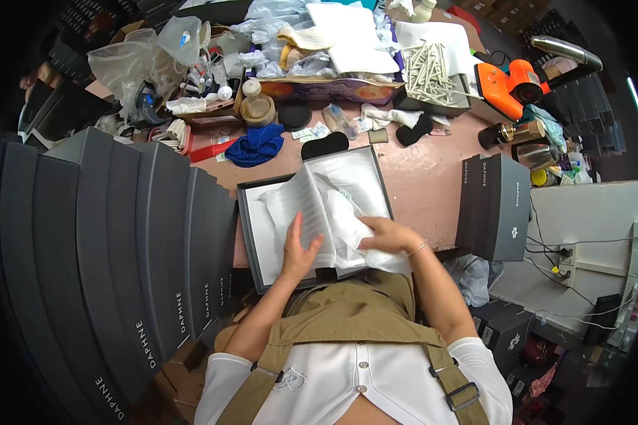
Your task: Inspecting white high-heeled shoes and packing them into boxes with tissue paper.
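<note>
A shallow dark grey box with a white inside lies in front of me at the table's near edge. Over it stands a ribbed, half-clear white foam sheet. My left hand rests against this sheet, fingers stretched and thumb apart. White tissue paper bunches on the right side of the box. The fingers of my right hand are closed on that paper, and its loose end hangs past the near edge. Whatever the paper may wrap is hidden.
Tall stacks of dark grey boxes rise at my left; more boxes stand right. Farther back are a blue cloth, a jar, a tray of white sticks, an orange tool and a carton heaped with wrapping.
</note>
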A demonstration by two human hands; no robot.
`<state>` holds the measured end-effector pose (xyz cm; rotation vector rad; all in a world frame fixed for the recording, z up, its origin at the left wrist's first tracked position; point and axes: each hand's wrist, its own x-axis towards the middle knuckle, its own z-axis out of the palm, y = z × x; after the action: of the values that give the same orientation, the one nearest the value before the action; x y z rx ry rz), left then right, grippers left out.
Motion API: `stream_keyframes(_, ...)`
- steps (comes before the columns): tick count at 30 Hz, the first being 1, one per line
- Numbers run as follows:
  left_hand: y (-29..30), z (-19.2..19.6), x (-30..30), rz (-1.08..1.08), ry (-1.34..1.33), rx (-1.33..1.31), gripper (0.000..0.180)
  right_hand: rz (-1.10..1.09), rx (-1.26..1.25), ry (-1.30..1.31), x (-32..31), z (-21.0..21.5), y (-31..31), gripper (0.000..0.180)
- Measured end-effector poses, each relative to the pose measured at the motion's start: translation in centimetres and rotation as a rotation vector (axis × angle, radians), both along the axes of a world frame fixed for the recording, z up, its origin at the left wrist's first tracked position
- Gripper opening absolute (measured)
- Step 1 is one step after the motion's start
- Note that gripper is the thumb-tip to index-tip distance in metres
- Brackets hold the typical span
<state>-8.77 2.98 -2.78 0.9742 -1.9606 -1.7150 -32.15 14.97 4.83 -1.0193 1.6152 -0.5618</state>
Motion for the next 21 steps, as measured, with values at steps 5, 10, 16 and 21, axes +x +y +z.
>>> stream_keyframes(5, -1.7, 6.5, -2.5, -0.041, 0.115, 0.48, 0.091, 0.152, -0.08, 0.214, -1.5, 6.2, 0.7, 0.062)
stream_keyframes(10, -1.3, 5.5, 0.0, -0.489, -0.464, -0.448, 0.082, 0.12, -0.169, 0.53, 0.0, 5.4, 0.6, 0.063)
stream_keyframes(16, -3.2, 4.8, 5.9, -0.437, -0.443, -0.448, 0.078, 0.104, -0.152, 0.692, 3.7, -0.3, 1.5, 0.058)
stream_keyframes(21, 0.4, 11.6, 0.2, 0.027, 0.355, 0.698, 0.073, 0.009, -0.349, 0.818, 5.3, 6.8, 1.8, 0.049)
